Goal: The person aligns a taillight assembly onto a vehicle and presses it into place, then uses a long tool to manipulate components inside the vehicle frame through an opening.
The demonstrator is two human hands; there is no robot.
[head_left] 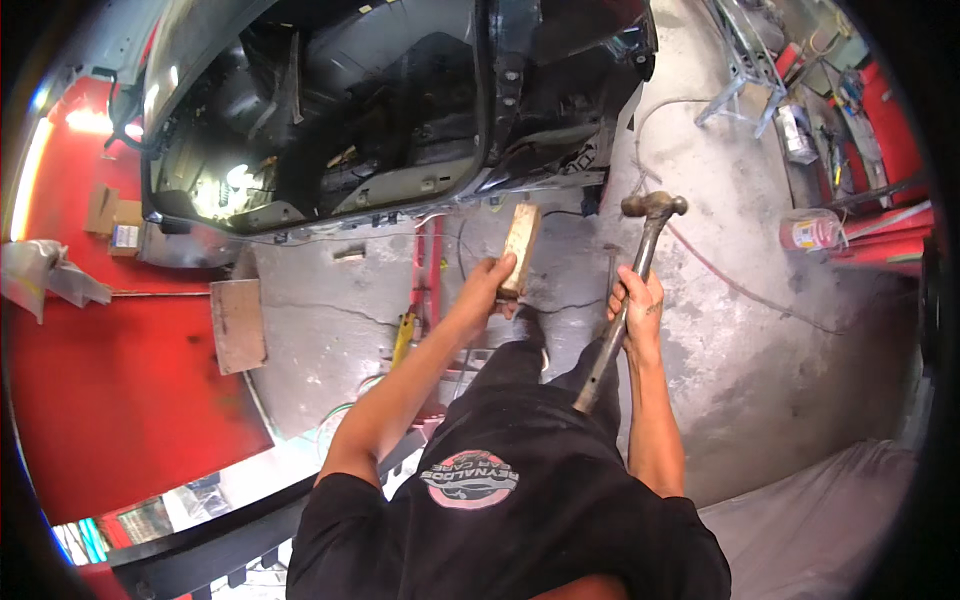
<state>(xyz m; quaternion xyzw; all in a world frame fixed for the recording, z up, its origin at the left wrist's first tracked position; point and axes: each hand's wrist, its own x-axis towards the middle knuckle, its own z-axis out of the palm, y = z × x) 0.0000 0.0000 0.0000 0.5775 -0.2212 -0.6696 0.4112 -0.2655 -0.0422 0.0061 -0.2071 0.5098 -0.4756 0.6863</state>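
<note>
My left hand (492,285) is closed round the lower end of a short wooden block (521,238), which stands roughly upright in front of me. In my right hand (637,305) is a ball-peen hammer (655,207), gripped partway along its handle with the head pointing away and the handle end reaching back to my shirt. Block and hammer are apart. Ahead of both hands is a dark car body (400,190) with its door opening bare and its sill facing me. Part of another hammer-like tool (611,262) shows behind my right hand, its lower part hidden.
A red floor jack (425,265) with a yellow-handled tool (403,338) lies left of my legs. A red bench (130,390) with cardboard (238,325) fills the left side. A hose (735,290) crosses the concrete at right, near a clear bucket (808,232) and a metal stand (745,85).
</note>
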